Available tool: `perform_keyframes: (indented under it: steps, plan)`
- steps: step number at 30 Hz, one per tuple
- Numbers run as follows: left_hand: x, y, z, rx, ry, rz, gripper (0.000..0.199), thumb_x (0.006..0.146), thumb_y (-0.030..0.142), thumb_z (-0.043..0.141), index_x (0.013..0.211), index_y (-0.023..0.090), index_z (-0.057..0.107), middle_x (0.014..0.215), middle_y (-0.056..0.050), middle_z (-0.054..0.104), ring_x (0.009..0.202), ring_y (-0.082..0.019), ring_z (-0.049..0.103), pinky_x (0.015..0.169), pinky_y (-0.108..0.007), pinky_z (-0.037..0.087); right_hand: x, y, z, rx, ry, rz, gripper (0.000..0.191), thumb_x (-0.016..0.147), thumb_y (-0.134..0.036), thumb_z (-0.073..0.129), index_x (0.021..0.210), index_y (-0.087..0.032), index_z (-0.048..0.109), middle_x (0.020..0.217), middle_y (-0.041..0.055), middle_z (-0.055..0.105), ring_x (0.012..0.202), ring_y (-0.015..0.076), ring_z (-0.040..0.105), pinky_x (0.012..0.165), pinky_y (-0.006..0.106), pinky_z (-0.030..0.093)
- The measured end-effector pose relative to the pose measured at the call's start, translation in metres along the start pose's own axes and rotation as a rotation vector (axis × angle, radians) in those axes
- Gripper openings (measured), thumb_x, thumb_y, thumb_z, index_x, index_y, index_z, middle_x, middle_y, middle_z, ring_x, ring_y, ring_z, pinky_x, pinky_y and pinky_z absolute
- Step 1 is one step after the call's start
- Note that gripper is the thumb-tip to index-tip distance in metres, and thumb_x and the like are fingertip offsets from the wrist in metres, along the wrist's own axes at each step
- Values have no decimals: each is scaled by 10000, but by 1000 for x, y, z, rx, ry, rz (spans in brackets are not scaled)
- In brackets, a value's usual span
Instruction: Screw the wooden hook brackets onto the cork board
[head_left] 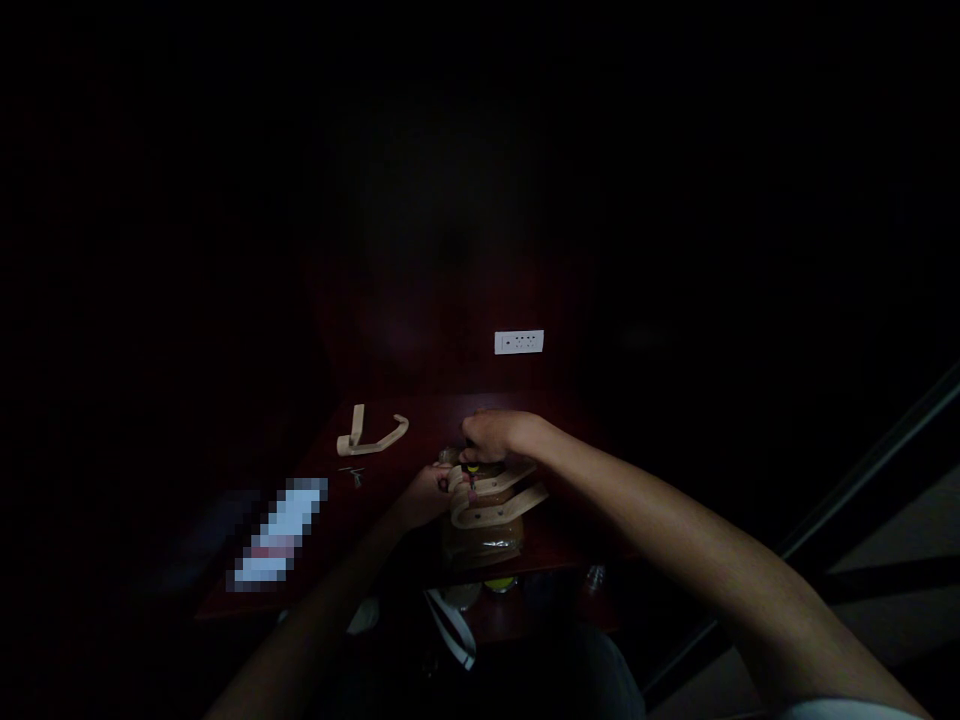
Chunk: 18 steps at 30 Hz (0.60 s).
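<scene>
My right hand (487, 435) is closed round what looks like a screwdriver (473, 468), with a yellow band below the fist and its tip pointing down at the wood. Beneath it lie two pale bent wooden strips (499, 515), curved at the left end and dotted with dark holes or screw heads. At that curved end, my left hand (429, 495) has its fingers closed on the wood; the fingertips are partly hidden. The strips rest on a brown bundle (484, 550) wrapped in clear plastic, near the table's front edge.
Another bent wooden piece (371, 447) lies at the back left of the dark red table (405, 530). Several small screws (357, 476) are in front of it. A blurred bright panel (281, 535) lies left. A white socket plate (519, 342) is on the wall.
</scene>
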<state>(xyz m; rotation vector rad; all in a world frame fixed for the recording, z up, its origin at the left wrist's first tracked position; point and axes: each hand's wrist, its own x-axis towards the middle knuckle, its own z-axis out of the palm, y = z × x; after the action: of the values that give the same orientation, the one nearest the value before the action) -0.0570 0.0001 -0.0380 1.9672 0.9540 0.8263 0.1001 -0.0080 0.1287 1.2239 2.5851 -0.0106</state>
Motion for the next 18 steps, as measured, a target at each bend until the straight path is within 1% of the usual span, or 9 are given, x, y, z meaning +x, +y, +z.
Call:
perform_keyframes:
  steps: [2,4,6,8,10,12,16,18]
  plan:
    - [0,0,0,-24,-2,3,301,686,418,706,694,120,664,717,-19,598,656,-111,519,589,-195,415,2,1,2,4,10,17,447,824,-456,527,991,-69,676,989,203,686,813,247,664,574,274,454]
    - [-1,2,1,-53,7,-11,308,667,421,720,743,126,680,756,-24,611,681,-119,534,604,-199,430,3,2,2,39,6,29,463,793,-444,557,1067,-78,634,1016,193,677,817,245,660,556,269,447]
    - [-1,4,1,-74,12,-48,322,644,425,738,762,130,686,787,-29,619,699,-125,544,609,-201,440,1,2,1,106,-19,10,508,750,-398,596,1167,-111,556,1051,157,668,797,224,653,519,252,429]
    - [-2,5,1,-77,14,-77,327,629,428,748,739,127,684,787,-30,617,700,-127,543,604,-202,441,0,3,0,164,-43,-35,517,721,-341,607,1194,-153,512,1059,110,664,762,195,639,488,234,406]
    - [-2,7,1,-79,21,-87,338,620,433,753,735,122,687,791,-33,615,706,-129,541,605,-205,442,0,3,-2,182,-58,-84,443,712,-284,595,1138,-177,535,1034,78,665,740,174,622,479,222,387]
    - [-3,7,1,-94,25,-93,367,616,439,755,780,116,698,818,-43,618,720,-135,546,613,-212,446,2,4,-3,177,-83,-99,368,710,-232,581,1074,-180,566,1001,65,667,730,162,610,482,213,376]
    - [-3,6,1,-116,13,-107,409,620,448,752,838,105,707,862,-60,614,739,-144,556,622,-223,451,5,6,-4,189,-153,-52,300,726,-185,570,1024,-168,601,910,53,684,651,136,597,475,204,360]
    - [-2,4,1,-108,18,-100,408,612,445,758,835,107,706,860,-58,615,739,-144,556,620,-223,449,6,7,-4,197,-153,-35,262,761,-222,569,1011,-158,617,842,50,691,608,129,590,478,207,361]
